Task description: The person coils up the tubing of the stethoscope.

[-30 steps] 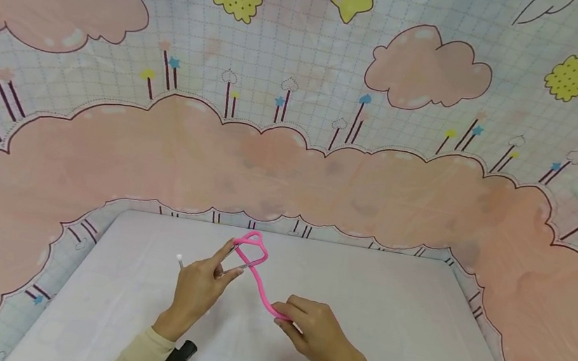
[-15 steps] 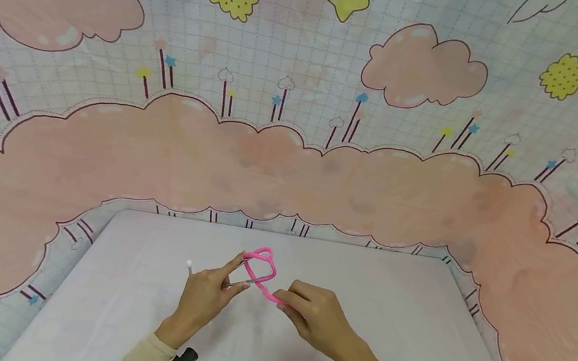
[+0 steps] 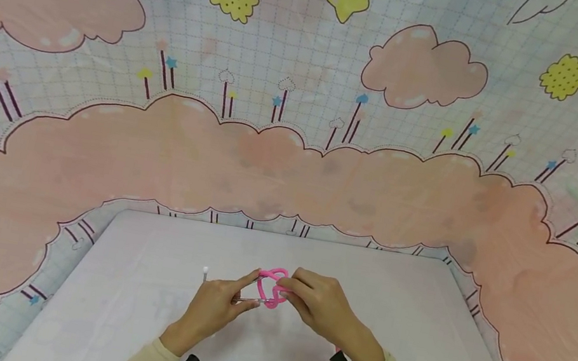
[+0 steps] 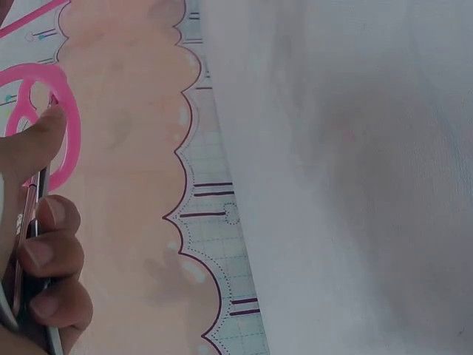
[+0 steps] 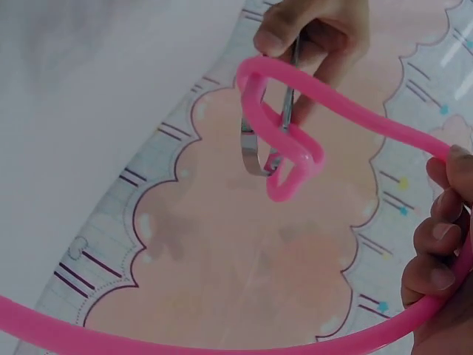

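At metal tool (image 5: 250, 148): smooth, bright pink cord (image 5: 347, 109), looped.

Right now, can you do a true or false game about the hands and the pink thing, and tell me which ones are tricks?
1. The left hand holds a metal tool. True.
2. The right hand grips a pink cord. True.
3. The pink cord is perfectly straight all along. False: it bends into loops at the metal tool.
4. The table top under the hands is white. True.
5. The left hand wears a red glove. False: both hands are bare.
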`<state>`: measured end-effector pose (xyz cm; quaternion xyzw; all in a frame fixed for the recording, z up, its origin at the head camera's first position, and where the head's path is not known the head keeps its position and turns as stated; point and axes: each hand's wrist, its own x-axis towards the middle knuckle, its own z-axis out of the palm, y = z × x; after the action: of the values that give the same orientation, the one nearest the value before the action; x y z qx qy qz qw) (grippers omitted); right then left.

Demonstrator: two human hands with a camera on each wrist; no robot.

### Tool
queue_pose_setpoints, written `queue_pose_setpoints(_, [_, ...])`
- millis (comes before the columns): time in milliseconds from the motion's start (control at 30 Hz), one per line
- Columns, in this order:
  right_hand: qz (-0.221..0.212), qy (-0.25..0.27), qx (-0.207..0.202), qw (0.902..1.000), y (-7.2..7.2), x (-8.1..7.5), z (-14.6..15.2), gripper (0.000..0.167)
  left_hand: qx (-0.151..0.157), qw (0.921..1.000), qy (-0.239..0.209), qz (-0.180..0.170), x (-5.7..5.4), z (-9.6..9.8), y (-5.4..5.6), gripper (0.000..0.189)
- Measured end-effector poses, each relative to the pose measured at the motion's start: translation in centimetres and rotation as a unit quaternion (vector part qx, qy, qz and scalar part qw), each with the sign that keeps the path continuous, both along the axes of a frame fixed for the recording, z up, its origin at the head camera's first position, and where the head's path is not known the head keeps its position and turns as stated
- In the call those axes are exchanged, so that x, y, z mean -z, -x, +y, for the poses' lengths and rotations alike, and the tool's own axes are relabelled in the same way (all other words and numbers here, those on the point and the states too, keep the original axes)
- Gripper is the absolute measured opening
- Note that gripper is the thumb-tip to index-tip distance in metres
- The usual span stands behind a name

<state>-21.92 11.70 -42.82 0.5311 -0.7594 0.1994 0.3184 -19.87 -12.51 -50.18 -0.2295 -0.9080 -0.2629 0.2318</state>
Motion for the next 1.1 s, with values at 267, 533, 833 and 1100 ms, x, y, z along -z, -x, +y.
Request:
queue_pose_setpoints(267, [-0.006, -0.024, 0.009, 0.9996, 0.5, -0.5, 0.1, 0.017, 0.050, 0.9984, 0.018, -0.015, -0.3, 0.4, -0.3, 0.064])
queue_pose_setpoints(533, [-0.029, -0.041, 0.035, 0.9981, 1.0, -0.9, 0.2, 0.025, 0.093, 0.9949, 0.035, -0.015, -0.5, 0.5, -0.5, 0.062])
queue_pose_setpoints(833, [-0.038, -0.041, 0.034, 0.9978, 1.5, -0.8, 0.2, 0.026, 0.127, 0.9909, 0.039, -0.021, -0.8, 0.9, -1.0, 0.059])
queue_pose_setpoints(1100, [-0.057, -0.042, 0.029, 0.9970, 2.2, -0.5, 0.5, 0.021, 0.153, 0.9873, 0.038, 0.012, -0.8, 1.1, -1.1, 0.057])
